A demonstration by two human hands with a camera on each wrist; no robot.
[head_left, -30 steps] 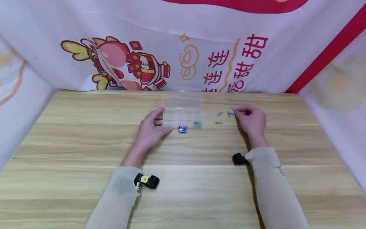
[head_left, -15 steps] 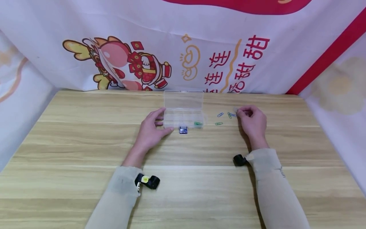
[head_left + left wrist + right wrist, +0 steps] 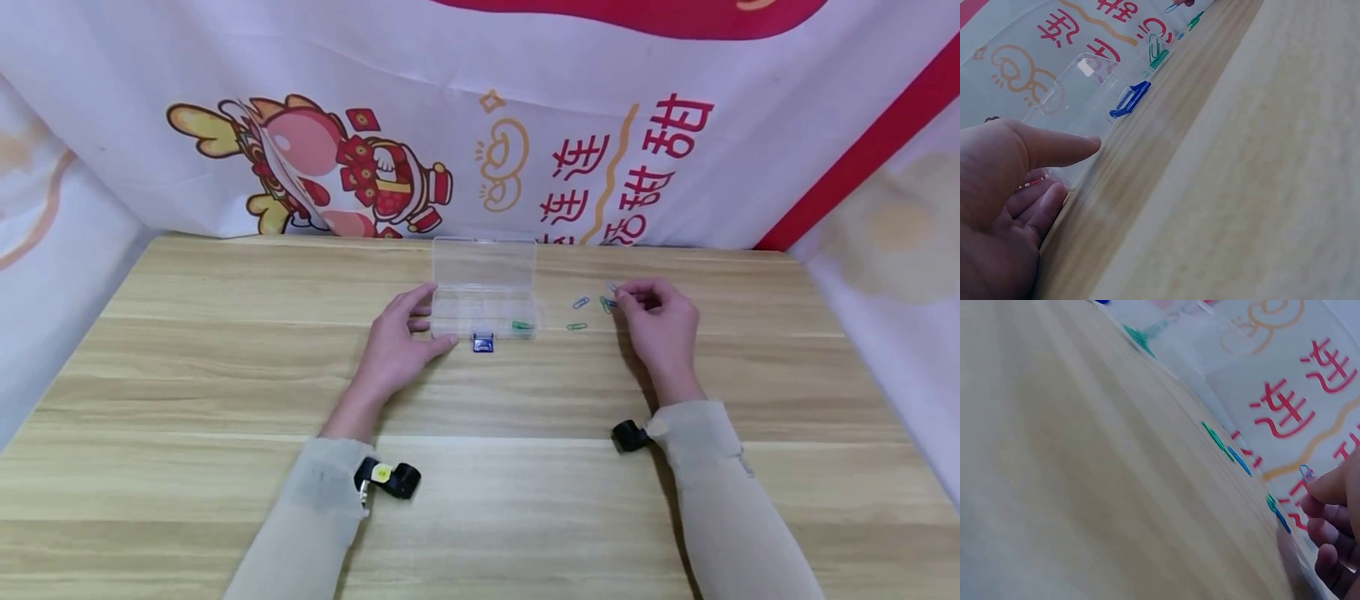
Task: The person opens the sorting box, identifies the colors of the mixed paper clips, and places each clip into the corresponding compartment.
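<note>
A clear plastic compartment box (image 3: pixel 471 323) stands with its lid (image 3: pixel 484 263) raised at the back. Its left end is held by my left hand (image 3: pixel 396 343), thumb along the front and fingers at the side and rear. Green paper clips (image 3: pixel 522 326) lie in the front right compartment. Between thumb and forefinger, my right hand (image 3: pixel 660 325) pinches a blue paper clip (image 3: pixel 1305 471), lifted above the table in the right wrist view. Just below those fingertips lie a green paper clip (image 3: pixel 1271 502) and a blue one (image 3: pixel 1282 521), close together.
Between the box and my right hand, another blue paper clip (image 3: pixel 581 302) and a green paper clip (image 3: pixel 577 327) lie on the wooden table (image 3: pixel 495 517). The box's blue latch (image 3: pixel 483 342) sticks out at the front. A printed white cloth (image 3: pixel 480 167) hangs behind the table's back edge.
My right hand has raised the blue paper clip slightly from beside the others, its grip shifting a little. The left hand stays at the box. The whole view has drifted slightly.
</note>
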